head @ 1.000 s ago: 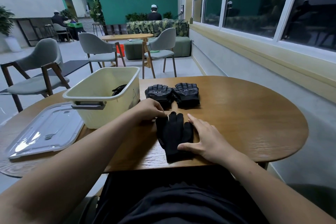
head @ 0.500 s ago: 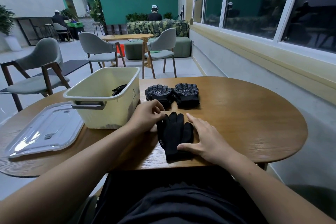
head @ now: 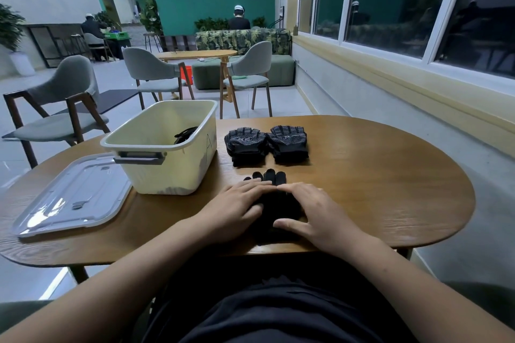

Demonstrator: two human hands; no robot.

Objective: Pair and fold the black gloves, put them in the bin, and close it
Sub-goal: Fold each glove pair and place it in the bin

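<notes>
Wooden tabletop [head: 376,189]: left hand [head: 239,209] and right hand [head: 315,211] flat on black gloves [head: 276,207].
Bin [head: 167,172] stands open beyond the left hand, lid [head: 69,198] lying farther left; a fingerless pair [head: 245,145] lies beyond both hands' fingertips. Fingers straight, pressing down, gripping nothing; glove fingertips poke out ahead of them.

Left hand [head: 237,210] and right hand [head: 317,211] lie flat, fingers straight, side by side.
</notes>
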